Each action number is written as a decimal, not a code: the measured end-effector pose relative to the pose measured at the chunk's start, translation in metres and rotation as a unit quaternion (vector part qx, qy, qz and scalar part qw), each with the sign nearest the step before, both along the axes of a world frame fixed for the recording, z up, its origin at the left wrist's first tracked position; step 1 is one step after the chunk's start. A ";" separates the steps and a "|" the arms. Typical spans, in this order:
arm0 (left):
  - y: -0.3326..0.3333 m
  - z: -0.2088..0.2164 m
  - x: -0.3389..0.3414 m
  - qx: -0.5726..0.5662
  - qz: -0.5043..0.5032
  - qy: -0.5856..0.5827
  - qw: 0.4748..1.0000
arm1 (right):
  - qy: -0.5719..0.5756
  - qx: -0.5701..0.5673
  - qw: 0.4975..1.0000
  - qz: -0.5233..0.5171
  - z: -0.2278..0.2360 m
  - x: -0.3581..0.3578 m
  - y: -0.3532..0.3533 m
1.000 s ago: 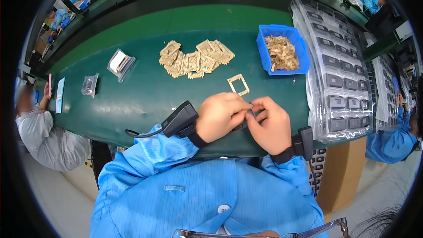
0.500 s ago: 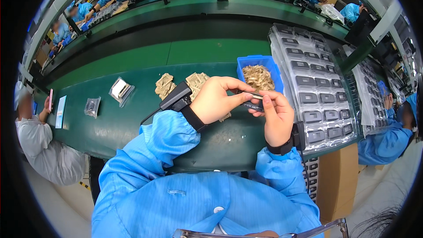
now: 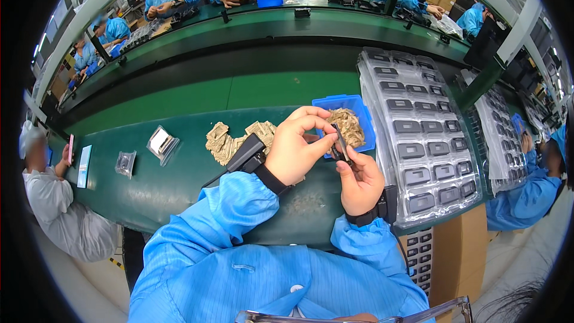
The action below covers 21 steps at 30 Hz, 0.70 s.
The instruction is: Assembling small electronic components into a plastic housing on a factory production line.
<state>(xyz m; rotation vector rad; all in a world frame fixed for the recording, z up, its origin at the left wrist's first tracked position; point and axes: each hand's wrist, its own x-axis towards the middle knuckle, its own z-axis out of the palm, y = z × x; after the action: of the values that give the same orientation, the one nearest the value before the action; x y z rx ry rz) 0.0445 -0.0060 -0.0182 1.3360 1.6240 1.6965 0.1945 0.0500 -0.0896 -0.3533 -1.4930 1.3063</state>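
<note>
My left hand and my right hand meet above the green bench. Between their fingertips is a small black plastic part, held tilted and nearly on edge. Both hands are closed on it in a pinch, and the fingers cover much of it. Just beyond them stands a blue bin holding many thin tan strips. Flat tan pieces lie in a loose pile to the left of my left hand, partly hidden by the black device on my wrist.
Stacked clear trays of black rectangular parts fill the bench's right side. On the left lie a bag with a pale block and a smaller bag with a dark item. Co-workers sit across the bench and at both sides.
The black part has turned from lying nearly level to standing on edge. My right hand has moved slightly left and lower. The whole view has shifted a little.
</note>
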 end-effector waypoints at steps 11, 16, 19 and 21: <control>0.024 -0.019 -0.004 0.047 -0.104 0.018 0.993 | 0.065 -0.108 0.991 0.039 0.004 0.001 0.008; 0.045 -0.022 -0.023 0.015 0.062 0.242 0.968 | 0.047 -0.166 0.982 -0.076 0.017 0.001 0.009; 0.049 -0.026 -0.023 -0.028 0.033 0.295 0.954 | 0.036 -0.164 0.982 -0.082 0.014 0.001 0.011; 0.045 -0.027 -0.021 -0.036 0.036 0.297 0.954 | 0.041 -0.182 0.980 -0.072 0.011 0.002 0.011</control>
<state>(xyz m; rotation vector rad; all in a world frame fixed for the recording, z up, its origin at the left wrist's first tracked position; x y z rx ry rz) 0.0237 0.0393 -0.0453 1.8912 2.0466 1.3189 0.1962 0.0611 -0.0784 -0.6235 -1.1346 1.4581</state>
